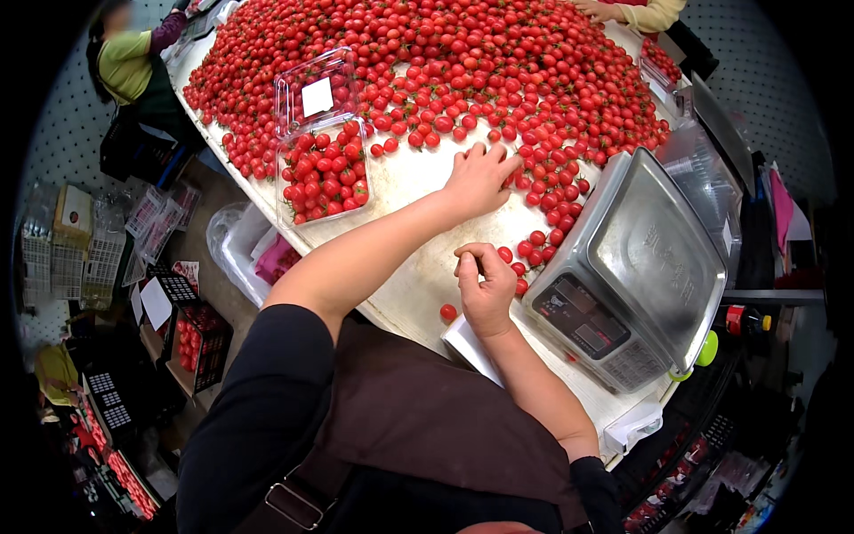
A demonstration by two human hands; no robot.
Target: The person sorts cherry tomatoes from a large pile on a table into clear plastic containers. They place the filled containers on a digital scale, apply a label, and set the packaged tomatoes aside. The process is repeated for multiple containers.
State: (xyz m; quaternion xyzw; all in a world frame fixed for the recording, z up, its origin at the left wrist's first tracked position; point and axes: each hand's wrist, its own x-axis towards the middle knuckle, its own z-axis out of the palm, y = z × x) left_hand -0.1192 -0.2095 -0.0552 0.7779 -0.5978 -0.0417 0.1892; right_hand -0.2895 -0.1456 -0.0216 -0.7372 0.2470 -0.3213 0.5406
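Observation:
My left hand (482, 179) reaches over the white tabletop with its fingers spread. Its fingertips are at the near edge of a big heap of cherry tomatoes (460, 53); whether they touch one is hard to see. Closer to me, my right hand (486, 287) is curled, thumb against the bent index finger, and no object shows in it. Several loose tomatoes (536, 238) lie just beyond it, and a single tomato (448, 312) is at its left. On the left, a clear plastic clamshell box (367, 200) stands with its lid raised, filled with tomatoes. Its lid bears a white label (317, 97).
A digital weighing scale (657, 253) with a steel pan stands at right. Behind it are stacked clear plastic boxes (700, 180). A white box (470, 344) lies under my right forearm. One person (127, 67) is at upper left; another's sleeve (650, 15) shows at upper right. Crates (200, 344) sit below left.

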